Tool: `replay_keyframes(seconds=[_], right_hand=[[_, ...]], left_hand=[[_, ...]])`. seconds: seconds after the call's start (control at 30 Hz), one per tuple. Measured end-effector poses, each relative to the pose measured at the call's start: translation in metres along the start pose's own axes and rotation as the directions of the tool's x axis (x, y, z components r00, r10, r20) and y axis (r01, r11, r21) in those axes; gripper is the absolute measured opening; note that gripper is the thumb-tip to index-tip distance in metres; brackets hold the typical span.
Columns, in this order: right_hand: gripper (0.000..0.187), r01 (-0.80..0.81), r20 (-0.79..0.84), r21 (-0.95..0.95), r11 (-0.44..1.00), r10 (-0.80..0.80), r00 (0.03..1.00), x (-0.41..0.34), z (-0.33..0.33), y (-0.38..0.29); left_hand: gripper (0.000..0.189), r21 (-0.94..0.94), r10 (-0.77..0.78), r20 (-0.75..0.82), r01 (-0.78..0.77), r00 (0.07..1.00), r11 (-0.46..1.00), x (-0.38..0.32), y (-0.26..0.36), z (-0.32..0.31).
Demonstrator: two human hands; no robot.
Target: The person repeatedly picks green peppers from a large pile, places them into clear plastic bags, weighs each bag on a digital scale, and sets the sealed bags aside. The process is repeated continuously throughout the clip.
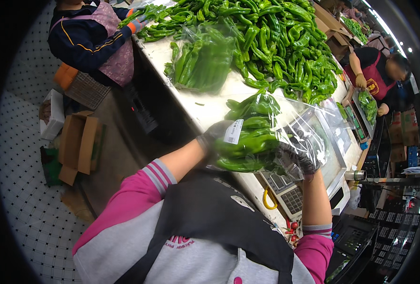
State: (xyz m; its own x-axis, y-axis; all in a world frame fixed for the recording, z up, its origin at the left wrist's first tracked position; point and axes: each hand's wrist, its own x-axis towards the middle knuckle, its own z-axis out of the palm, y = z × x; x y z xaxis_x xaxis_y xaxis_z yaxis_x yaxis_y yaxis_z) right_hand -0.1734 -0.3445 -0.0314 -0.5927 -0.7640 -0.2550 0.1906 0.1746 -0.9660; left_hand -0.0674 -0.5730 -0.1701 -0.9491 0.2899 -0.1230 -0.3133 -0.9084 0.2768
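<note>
Between my hands, in front of my chest, is a clear plastic bag of green peppers (pixel 252 142) bearing a white printed label (pixel 233 132). My left hand (pixel 215 136), in a dark glove, grips the bag's left end. Its other end is held by my right hand (pixel 298 152), also in a dark glove and partly covered by the clear film. Beyond them, another filled bag of green peppers (pixel 204 65) lies on the white table (pixel 210 103). A large heap of loose green peppers (pixel 277 39) covers the table's far part.
A digital scale (pixel 288 193) stands under and beside my right hand. A yellow loop (pixel 269 198) and small red items (pixel 293 229) lie near it. One co-worker (pixel 96 39) is at upper left, another (pixel 373 74) at right. Open cardboard boxes (pixel 78 142) are on the floor at left.
</note>
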Motion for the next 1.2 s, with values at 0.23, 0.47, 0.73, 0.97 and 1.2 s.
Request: replay_keyframes(seconds=[0.23, 0.47, 0.73, 0.97, 1.2], right_hand=[[0.013, 0.16, -0.207, -0.243, 0.957, -0.213, 0.955, -0.008, -0.044, 0.027], [0.018, 0.292, -0.561, 0.559, 0.776, 0.095, 0.822, -0.047, -0.103, 0.027], [0.023, 0.792, -0.815, 0.246, 0.558, -0.323, 0.481, -0.084, -0.166, 0.0], [0.036, 0.995, -0.9, 0.014, 0.1, -0.432, 0.056, -0.065, -0.048, -0.101], [0.034, 0.861, -0.544, 0.504, 0.069, -0.749, 0.378, 0.043, 0.175, -0.133]], left_hand=[[0.057, -0.175, 0.015, 0.217, 0.024, 0.976, 0.984, 0.014, -0.003, 0.011], [0.054, -0.243, 0.172, 0.224, -0.116, 0.959, 0.963, 0.007, 0.005, 0.046], [0.089, -0.087, 0.239, 0.22, -0.225, 0.946, 0.97, -0.014, 0.022, 0.029], [0.056, -0.207, 0.384, -0.029, -0.381, 0.923, 0.901, -0.043, 0.028, -0.015], [0.044, -0.142, 0.54, -0.044, -0.541, 0.84, 0.829, -0.083, 0.023, -0.038]])
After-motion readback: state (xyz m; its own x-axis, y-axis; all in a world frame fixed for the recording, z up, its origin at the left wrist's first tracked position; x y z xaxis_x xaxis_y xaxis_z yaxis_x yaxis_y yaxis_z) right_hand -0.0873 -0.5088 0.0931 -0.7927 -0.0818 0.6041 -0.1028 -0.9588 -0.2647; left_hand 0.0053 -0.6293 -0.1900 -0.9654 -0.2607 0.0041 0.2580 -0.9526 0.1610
